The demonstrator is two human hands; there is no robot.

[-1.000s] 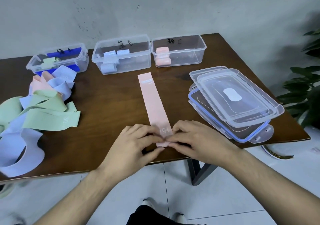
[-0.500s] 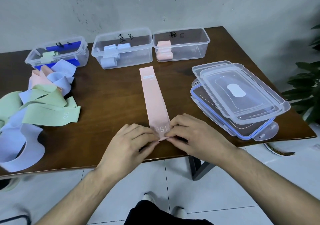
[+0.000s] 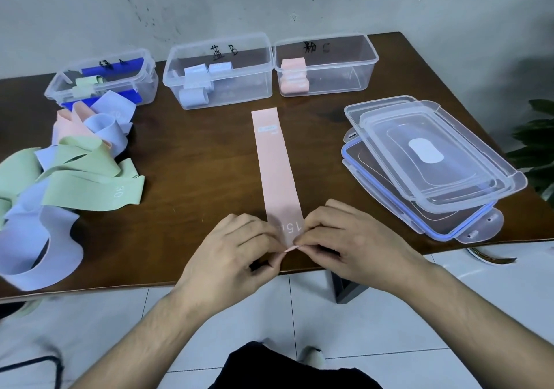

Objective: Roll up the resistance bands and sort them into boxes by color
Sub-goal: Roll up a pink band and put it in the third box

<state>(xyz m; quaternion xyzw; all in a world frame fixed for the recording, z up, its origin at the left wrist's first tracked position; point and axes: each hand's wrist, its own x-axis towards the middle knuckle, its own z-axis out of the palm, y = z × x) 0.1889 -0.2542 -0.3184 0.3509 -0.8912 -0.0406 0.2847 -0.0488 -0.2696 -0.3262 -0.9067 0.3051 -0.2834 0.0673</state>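
Note:
A pink resistance band (image 3: pixel 277 166) lies flat along the middle of the brown table (image 3: pixel 192 154), running away from me. My left hand (image 3: pixel 230 250) and my right hand (image 3: pixel 350 241) pinch its near end at the table's front edge, where the edge is curled up. Three clear boxes stand at the back: the left box (image 3: pixel 144 79) holds green rolls, the middle box (image 3: pixel 257 67) blue rolls, the right box (image 3: pixel 359 64) pink rolls. A loose pile of green, blue and pink bands (image 3: pixel 69 172) lies at the left.
A stack of clear box lids (image 3: pixel 431 160) sits at the right of the table, near its edge. A plant (image 3: pixel 536 145) stands beyond the right edge. White tiled floor shows below the front edge.
The near end of the pink band has lifted and begun to curl under my fingertips. The camera has tipped a little, shifting the scene in the frame.

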